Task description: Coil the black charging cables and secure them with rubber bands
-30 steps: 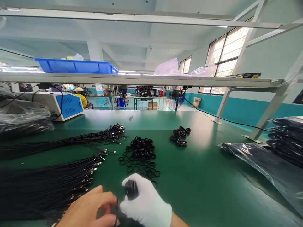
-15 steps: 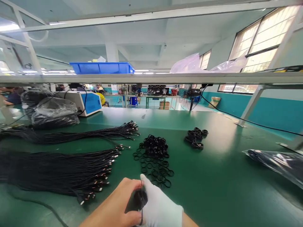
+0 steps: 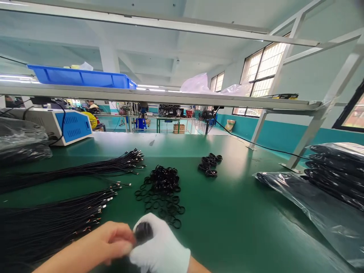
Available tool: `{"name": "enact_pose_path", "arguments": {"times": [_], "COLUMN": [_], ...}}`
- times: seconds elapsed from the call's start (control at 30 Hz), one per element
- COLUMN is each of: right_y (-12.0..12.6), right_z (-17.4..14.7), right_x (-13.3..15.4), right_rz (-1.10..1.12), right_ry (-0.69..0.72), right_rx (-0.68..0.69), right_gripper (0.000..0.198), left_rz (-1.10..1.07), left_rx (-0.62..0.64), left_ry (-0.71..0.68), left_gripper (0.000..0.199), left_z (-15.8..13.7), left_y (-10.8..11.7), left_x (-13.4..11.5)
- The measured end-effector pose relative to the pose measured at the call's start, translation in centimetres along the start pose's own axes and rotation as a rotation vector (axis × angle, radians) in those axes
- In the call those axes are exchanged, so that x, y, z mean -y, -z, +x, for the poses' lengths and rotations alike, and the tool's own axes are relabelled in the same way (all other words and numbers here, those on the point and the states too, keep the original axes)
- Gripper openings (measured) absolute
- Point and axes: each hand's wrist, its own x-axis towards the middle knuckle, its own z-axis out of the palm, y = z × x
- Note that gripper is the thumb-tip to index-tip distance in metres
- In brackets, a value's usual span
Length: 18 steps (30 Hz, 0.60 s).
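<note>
A small coiled black cable (image 3: pixel 143 232) is gripped by my right hand (image 3: pixel 162 246), which wears a white glove. Its thumb and fingers curl around the coil. My bare left hand (image 3: pixel 118 239) is at the left side of the coil, fingers bent together and slightly blurred; what they pinch cannot be made out. Just beyond my hands lies a pile of black rings (image 3: pixel 165 180), with looser ones spread toward me. At the left, long black cables (image 3: pixel 57 212) lie with their connector ends toward the middle. A second bundle of black cables (image 3: pixel 93 165) lies behind them.
Several coiled cables (image 3: pixel 209 163) sit right of the rings. Bagged black goods (image 3: pixel 338 178) and clear plastic are at the right. A blue-and-white machine (image 3: pixel 75 127) and a plastic bag (image 3: pixel 22 138) stand at the back left. A shelf (image 3: pixel 170 96) with a blue bin (image 3: pixel 82 77) spans above the green table.
The view has turned right, bringing more of the bagged goods into sight. My left hand no longer spans the coil but has its fingers bent together at its left; the right hand still grips it.
</note>
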Motion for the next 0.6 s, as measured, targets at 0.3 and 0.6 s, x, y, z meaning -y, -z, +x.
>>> {"name": "enact_pose_path", "arguments": {"times": [0.3,0.6], "right_y": [0.7,1.8], "right_z": [-0.3,-1.4], "right_x": [-0.4,-0.4], "right_rz": [0.346,0.349], "right_ry": [-0.121,0.095], "right_rx": [0.299,0.51], "right_gripper": [0.048,0.056], "left_rz": [0.263,0.378], "left_rx": [-0.187,-0.107], "left_ry": [-0.088,-0.082], "left_gripper": [0.028,0.031], "left_z": [-3.1,-3.6], "left_y": [-1.7,-4.2], "left_x": [-0.8,0.2]}}
